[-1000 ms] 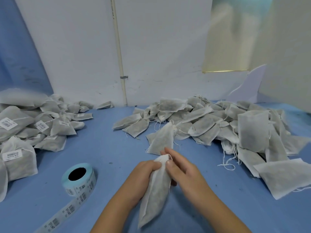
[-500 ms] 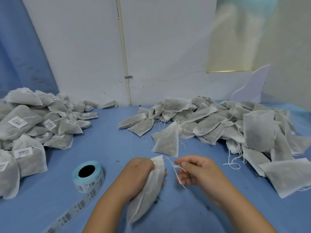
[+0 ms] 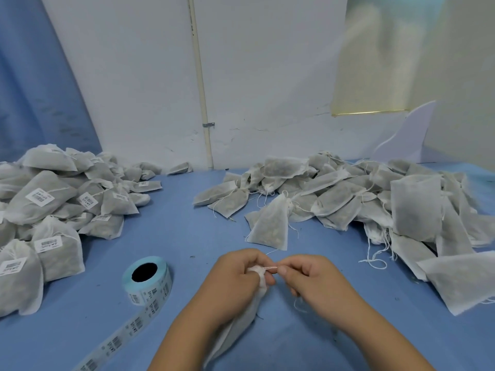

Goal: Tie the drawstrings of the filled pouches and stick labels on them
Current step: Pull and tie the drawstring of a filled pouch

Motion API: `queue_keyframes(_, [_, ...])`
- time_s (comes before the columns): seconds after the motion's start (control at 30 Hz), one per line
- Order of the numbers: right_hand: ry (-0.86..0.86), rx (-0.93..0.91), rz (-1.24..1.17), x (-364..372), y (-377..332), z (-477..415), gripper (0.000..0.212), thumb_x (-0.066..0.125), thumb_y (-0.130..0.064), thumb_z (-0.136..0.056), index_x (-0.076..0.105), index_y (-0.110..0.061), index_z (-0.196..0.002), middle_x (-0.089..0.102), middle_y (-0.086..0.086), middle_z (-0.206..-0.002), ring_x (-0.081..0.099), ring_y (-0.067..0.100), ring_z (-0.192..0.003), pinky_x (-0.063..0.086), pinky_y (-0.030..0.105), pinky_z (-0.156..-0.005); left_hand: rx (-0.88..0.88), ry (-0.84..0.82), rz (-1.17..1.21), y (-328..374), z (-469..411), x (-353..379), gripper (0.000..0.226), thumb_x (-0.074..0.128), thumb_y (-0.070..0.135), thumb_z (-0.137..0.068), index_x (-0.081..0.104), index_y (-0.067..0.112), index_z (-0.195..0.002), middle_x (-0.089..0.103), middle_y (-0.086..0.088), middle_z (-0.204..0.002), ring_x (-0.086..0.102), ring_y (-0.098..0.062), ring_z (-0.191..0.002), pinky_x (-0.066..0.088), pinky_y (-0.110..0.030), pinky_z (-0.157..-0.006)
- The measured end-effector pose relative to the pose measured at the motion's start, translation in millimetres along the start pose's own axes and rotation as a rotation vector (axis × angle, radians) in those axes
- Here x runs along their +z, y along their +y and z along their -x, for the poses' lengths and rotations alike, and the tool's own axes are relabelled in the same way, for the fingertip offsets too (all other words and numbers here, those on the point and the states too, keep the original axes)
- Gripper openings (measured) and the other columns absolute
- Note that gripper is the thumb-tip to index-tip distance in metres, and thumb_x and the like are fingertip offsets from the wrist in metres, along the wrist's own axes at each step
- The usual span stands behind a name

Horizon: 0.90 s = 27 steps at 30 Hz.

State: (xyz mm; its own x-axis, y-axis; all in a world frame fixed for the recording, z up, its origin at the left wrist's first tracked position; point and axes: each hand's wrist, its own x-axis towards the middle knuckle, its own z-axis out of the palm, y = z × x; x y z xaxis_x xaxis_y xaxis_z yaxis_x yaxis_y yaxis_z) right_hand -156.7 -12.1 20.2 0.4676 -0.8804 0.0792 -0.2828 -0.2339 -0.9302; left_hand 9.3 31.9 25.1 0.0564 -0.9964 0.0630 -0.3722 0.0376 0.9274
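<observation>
A blue cloth covers the desk [image 3: 174, 236], which runs back to a white wall [image 3: 267, 76]; a thin pale pipe [image 3: 199, 81] climbs that wall, held by a small clip low down; a blue sheet [image 3: 40, 76] hangs at the far left, and a yellowish panel [image 3: 375, 62] sits high on the right, with a pale curved board [image 3: 407, 135] leaning below it.

Near the front edge, the left hand [image 3: 238, 274] is curled round the gathered neck of a white pouch [image 3: 241, 325], whose body hangs down between the forearms, close above the cloth; the right hand [image 3: 313, 279] sits just beside it, thumb and forefinger pinching the drawstring [image 3: 271, 268], which runs taut across the short gap between the two hands; a loose end of string trails below the right hand.

On the left of the desk lies a heap of tied pouches [image 3: 53, 204] carrying white barcode labels; on the right spreads a larger heap of unlabelled pouches [image 3: 375, 199], many with strings straggling onto the cloth; one pouch [image 3: 270, 226] lies apart at the front of that heap, just beyond the hands.

A roll of labels [image 3: 147, 279] on pale blue backing lies left of the hands; its loose strip [image 3: 120, 341] runs toward the near edge.
</observation>
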Motion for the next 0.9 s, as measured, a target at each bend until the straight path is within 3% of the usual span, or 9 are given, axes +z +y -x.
queue_keyframes(0.1, [-0.018, -0.035, 0.19, -8, -4, 3, 0.025, 0.056, -0.018, -0.095, 0.07, -0.027, -0.075, 0.047, -0.017, -0.048, 0.037, 0.0, -0.047, 0.03, 0.015, -0.05, 0.032, 0.048, -0.077, 2, -1, 3, 0.05, 0.045, -0.01, -0.082, 0.07, 0.031, -0.065, 0.069, 0.008, -0.067, 0.06, -0.005, -0.065, 0.046, -0.014, -0.062])
queue_keyframes(0.2, [-0.042, -0.064, 0.25, -15, -12, 6, 0.024, 0.057, -0.019, -0.092, 0.067, -0.027, -0.071, 0.048, -0.017, -0.048, 0.038, 0.002, -0.045, 0.029, 0.015, -0.048, 0.081, 0.05, -0.12, 7, -3, 2, 0.044, 0.051, -0.002, -0.083, 0.066, 0.031, -0.059, 0.058, 0.014, -0.056, 0.05, 0.001, -0.055, 0.038, -0.009, -0.054])
queue_keyframes(0.3, [-0.061, -0.111, 0.232, -30, -32, 6, 0.016, 0.063, -0.026, -0.09, 0.068, -0.023, -0.075, 0.045, -0.016, -0.046, 0.037, 0.002, -0.042, 0.029, 0.014, -0.047, 0.162, 0.029, -0.092, 20, -6, 1, 0.019, 0.052, 0.036, -0.078, 0.066, 0.028, -0.067, 0.05, 0.015, -0.056, 0.045, 0.0, -0.054, 0.036, -0.007, -0.052])
queue_keyframes(0.37, [-0.074, -0.155, 0.227, -44, -49, 2, 0.016, 0.063, -0.023, -0.091, 0.07, -0.022, -0.078, 0.046, -0.02, -0.044, 0.04, 0.0, -0.042, 0.03, 0.01, -0.047, 0.233, -0.017, -0.1, 28, -12, -1, 0.03, 0.055, 0.056, -0.081, 0.066, 0.029, -0.073, 0.049, 0.015, -0.057, 0.044, -0.001, -0.054, 0.037, -0.009, -0.053])
queue_keyframes(0.47, [-0.043, -0.236, 0.257, -63, -67, -11, 0.018, 0.062, -0.021, -0.09, 0.071, -0.022, -0.074, 0.046, -0.016, -0.048, 0.035, 0.003, -0.045, 0.029, 0.013, -0.048, 0.288, -0.035, -0.108, 41, -24, 2, 0.031, 0.058, 0.048, -0.093, 0.064, 0.029, -0.07, 0.046, 0.015, -0.05, 0.042, -0.002, -0.048, 0.036, -0.012, -0.052])
queue_keyframes(0.57, [0.026, -0.282, 0.26, -72, -72, -24, 0.016, 0.063, -0.025, -0.086, 0.07, -0.023, -0.073, 0.052, -0.01, -0.051, 0.036, 0.004, -0.045, 0.031, 0.015, -0.048, 0.239, -0.05, 0.046, 50, -37, 5, 0.028, 0.054, 0.048, -0.088, 0.064, 0.029, -0.07, 0.049, 0.008, -0.044, 0.041, -0.008, -0.04, 0.038, -0.015, -0.049])
queue_keyframes(0.63, [0.065, -0.298, 0.26, -76, -71, -30, 0.011, 0.064, -0.03, -0.085, 0.07, -0.027, -0.075, 0.064, 0.006, -0.064, 0.046, 0.02, -0.053, 0.038, 0.027, -0.055, 0.194, -0.086, 0.156, 52, -45, 7, 0.025, 0.056, 0.046, -0.086, 0.065, 0.029, -0.071, 0.05, 0.003, -0.043, 0.039, -0.011, -0.036, 0.037, -0.018, -0.045])
queue_keyframes(0.7, [0.11, -0.31, 0.258, -79, -68, -35, 0.007, 0.066, -0.03, -0.084, 0.07, -0.032, -0.078, 0.068, 0.009, -0.073, 0.057, 0.027, -0.063, 0.046, 0.034, -0.06, 0.156, -0.1, 0.216, 54, -51, 8, 0.025, 0.06, 0.047, -0.083, 0.064, 0.029, -0.067, 0.05, 0.002, -0.044, 0.037, -0.012, -0.034, 0.036, -0.019, -0.043])
queue_keyframes(0.9, [0.178, -0.369, 0.167, -81, -63, -43, 0.011, 0.07, -0.024, -0.082, 0.07, -0.032, -0.075, 0.051, -0.013, -0.05, 0.041, 0.004, -0.047, 0.035, 0.011, -0.049, 0.162, -0.178, 0.439, 55, -54, 10, 0.035, 0.064, 0.05, -0.076, 0.061, 0.021, -0.058, 0.049, -0.003, -0.047, 0.035, -0.012, -0.035, 0.039, -0.025, -0.045])
